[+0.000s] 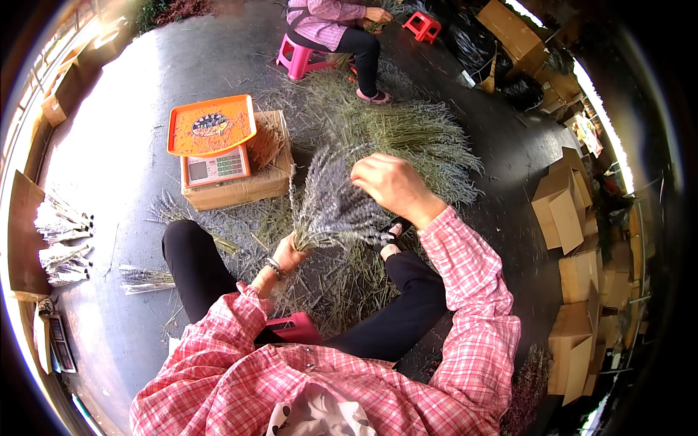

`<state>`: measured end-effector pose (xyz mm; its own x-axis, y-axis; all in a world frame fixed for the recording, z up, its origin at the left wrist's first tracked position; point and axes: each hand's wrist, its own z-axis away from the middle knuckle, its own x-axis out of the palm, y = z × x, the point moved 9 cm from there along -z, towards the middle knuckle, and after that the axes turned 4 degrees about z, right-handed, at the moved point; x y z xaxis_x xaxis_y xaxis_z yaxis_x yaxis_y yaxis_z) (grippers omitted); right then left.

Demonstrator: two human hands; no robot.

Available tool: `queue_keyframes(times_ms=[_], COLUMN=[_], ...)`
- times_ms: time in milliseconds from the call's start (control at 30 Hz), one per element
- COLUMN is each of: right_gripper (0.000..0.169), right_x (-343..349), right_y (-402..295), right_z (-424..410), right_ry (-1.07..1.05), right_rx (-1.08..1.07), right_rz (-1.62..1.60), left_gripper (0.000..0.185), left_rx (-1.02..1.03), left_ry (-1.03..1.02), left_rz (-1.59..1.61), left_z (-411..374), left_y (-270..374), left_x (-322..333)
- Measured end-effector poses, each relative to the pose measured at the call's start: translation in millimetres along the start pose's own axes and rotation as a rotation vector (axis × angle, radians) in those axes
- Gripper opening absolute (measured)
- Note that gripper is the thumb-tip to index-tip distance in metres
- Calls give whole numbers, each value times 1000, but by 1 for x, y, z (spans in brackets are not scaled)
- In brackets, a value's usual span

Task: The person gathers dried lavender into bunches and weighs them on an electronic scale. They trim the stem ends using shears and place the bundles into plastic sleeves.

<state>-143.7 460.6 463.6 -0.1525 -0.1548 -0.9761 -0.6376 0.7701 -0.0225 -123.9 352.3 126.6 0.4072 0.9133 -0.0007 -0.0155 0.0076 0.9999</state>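
My left hand [290, 255], with a bracelet on the wrist, grips a bunch of dried lavender [335, 196] by its stems, flower heads fanned out away from me. Over the right side of those heads is my right hand [390, 182], its fingers bent together. Whether a sprig is between those fingertips cannot be told, since the back of the hand faces me. Loose stems and clippings [338, 294] litter the floor between my legs. Past my right hand lies a large heap of lavender [420, 136], stems and heads laid roughly alike.
A digital scale [215, 166] with an orange tray [210, 128] stands on a cardboard box [240, 193]. Another person [338, 32] sits ahead on a pink stool [297, 57]. Bundles [64, 240] lie at left; open cartons [556, 210] line the right. A red stool [421, 27] stands farther off.
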Motion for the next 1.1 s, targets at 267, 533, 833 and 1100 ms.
queue_keyframes(times_ms=[267,533,833,1100], right_gripper=[8,60,16,28], right_x=[-97,-10,-93,-39], right_y=[100,20,102,76], right_z=[67,33,107,89], right_ry=[425,15,843,294], right_rx=[413,246,714,554], right_rz=[337,-1,-73,-244], left_gripper=[22,26,27,33], left_rx=[14,22,21,7], left_ry=[34,16,49,26], left_rz=[43,-130,-119,-97], left_z=[0,3,9,0], left_y=[3,32,43,45], left_x=[-8,3,-7,4])
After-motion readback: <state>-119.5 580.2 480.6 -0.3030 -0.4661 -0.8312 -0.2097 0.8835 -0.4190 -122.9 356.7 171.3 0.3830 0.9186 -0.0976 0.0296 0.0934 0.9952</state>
